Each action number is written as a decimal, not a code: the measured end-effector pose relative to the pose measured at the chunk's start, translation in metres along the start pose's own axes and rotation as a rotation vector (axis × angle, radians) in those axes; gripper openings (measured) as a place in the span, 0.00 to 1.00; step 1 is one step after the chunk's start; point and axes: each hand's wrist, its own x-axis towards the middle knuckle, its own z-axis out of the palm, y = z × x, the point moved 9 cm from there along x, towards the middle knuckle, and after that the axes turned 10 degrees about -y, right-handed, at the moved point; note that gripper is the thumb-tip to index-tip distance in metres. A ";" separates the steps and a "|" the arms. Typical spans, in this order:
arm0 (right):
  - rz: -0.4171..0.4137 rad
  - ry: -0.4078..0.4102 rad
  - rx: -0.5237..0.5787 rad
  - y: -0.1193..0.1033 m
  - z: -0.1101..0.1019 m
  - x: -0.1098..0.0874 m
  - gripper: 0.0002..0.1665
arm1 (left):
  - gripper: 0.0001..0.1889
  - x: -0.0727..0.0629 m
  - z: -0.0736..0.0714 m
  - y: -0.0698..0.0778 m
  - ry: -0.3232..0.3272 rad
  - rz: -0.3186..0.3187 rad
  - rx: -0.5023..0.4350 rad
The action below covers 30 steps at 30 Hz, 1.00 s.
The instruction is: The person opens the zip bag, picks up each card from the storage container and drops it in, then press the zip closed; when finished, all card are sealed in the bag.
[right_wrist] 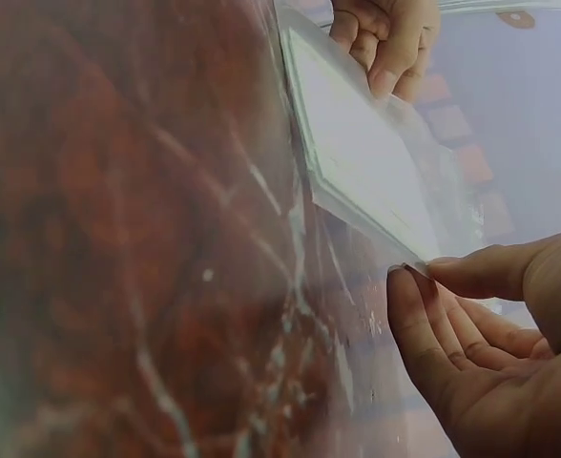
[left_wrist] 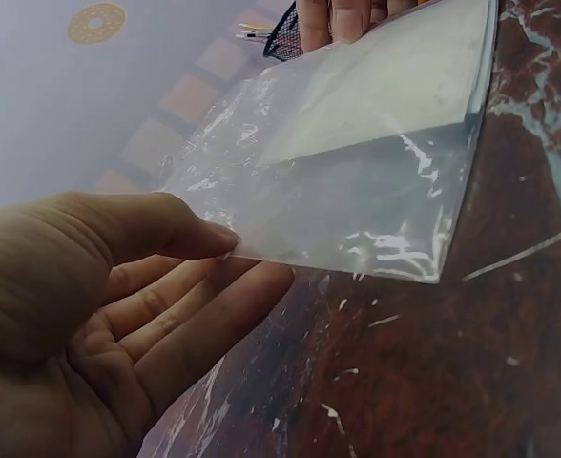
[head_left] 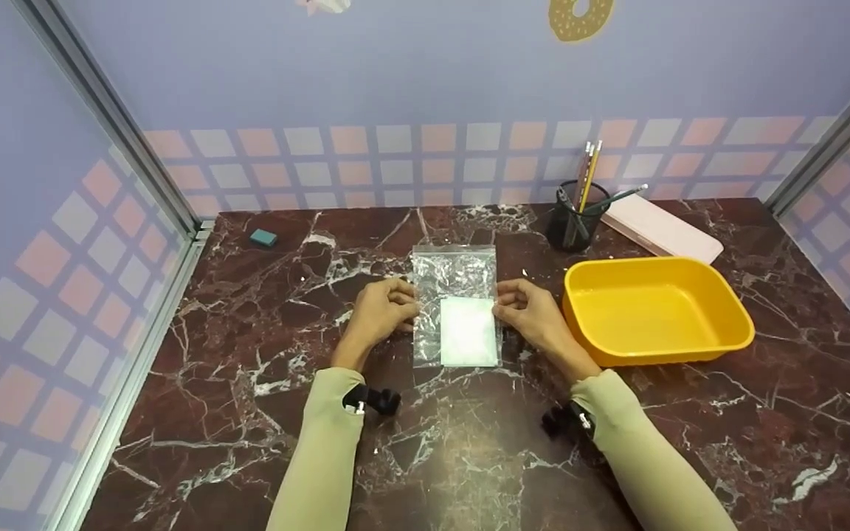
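A clear plastic zip bag lies in front of me with its zip edge toward the wall. Inside it, a pale rectangular pad or stack of paper sits against the right side and near end. My left hand pinches the bag's left edge between thumb and fingers; the left wrist view shows the thumb on top of the film. The right edge is pinched by my right hand, its thumb at the pad's side in the right wrist view.
A yellow plastic basin stands just right of my right hand. Behind it are a black mesh pencil cup with several pencils and a pale pink case. A small teal block lies at the back left of the marbled table.
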 end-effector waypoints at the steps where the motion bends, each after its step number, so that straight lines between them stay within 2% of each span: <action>1: 0.007 -0.003 0.003 0.002 0.000 0.000 0.20 | 0.09 0.000 0.000 -0.001 0.002 -0.004 0.010; 6: 0.039 -0.010 0.030 0.010 0.000 0.001 0.21 | 0.11 0.001 0.004 -0.002 0.007 -0.019 0.047; 12: 0.058 -0.009 0.067 0.016 -0.005 0.000 0.23 | 0.19 0.005 0.009 -0.001 0.015 -0.031 0.104; 19: 0.065 0.005 0.035 0.021 -0.007 -0.004 0.24 | 0.24 0.006 0.015 -0.004 0.015 -0.044 0.133; 22: 0.064 0.025 -0.009 0.020 -0.010 -0.004 0.23 | 0.25 0.006 0.016 -0.003 0.013 -0.051 0.133; 25: 0.059 0.047 -0.104 0.016 -0.013 -0.004 0.23 | 0.24 0.006 0.015 -0.001 0.024 -0.060 0.164; 30: 0.056 0.052 -0.252 0.009 -0.013 -0.003 0.23 | 0.23 0.002 0.010 0.005 0.062 -0.067 0.300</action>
